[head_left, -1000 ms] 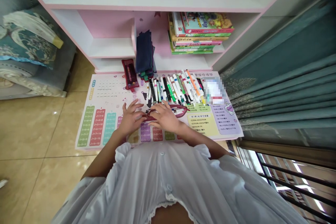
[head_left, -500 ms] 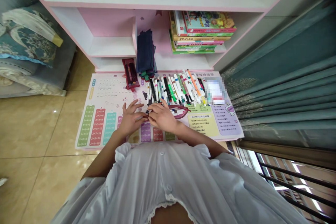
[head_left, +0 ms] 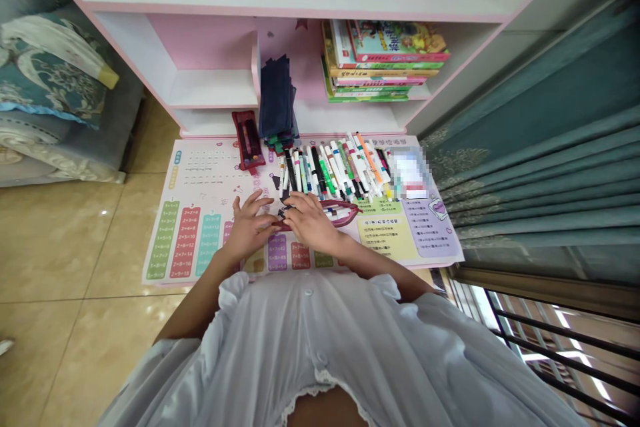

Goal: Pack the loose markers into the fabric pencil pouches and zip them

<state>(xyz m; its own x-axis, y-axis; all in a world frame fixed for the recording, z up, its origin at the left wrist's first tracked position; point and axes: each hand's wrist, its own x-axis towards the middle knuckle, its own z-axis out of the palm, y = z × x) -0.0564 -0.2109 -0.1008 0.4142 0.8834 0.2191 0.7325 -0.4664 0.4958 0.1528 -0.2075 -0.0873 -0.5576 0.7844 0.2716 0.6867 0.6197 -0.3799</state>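
Pens [head_left: 335,170] crowd the back half of the desk in a slanted row, running from the middle toward the right rear corner, where a blurred card [head_left: 407,173] lies against them. Their near ends come right up to a red pencil pouch [head_left: 345,211]. It lies open near the desk's middle, a few pens inside, with no free space behind it.

The right hand [head_left: 310,221] rests over the pouch's left end, fingers curled at its opening. It may be pinching the zip or a pen, but the hand hides its own fingertips and I cannot tell whether it grips anything. The left hand [head_left: 249,227] lies just beside it, fingers spread and loose, holding nothing.

A printed mat [head_left: 190,233] of coloured number tables covers the desk under everything. At the back edge, left of the pens, lies a dark red case [head_left: 247,139]. A stack of dark blue fabric [head_left: 277,100] stands beside it against the pink shelf unit [head_left: 210,90]. Books [head_left: 385,60] are piled on the shelf behind the pens. A green curtain [head_left: 540,167] hangs close off the right edge.
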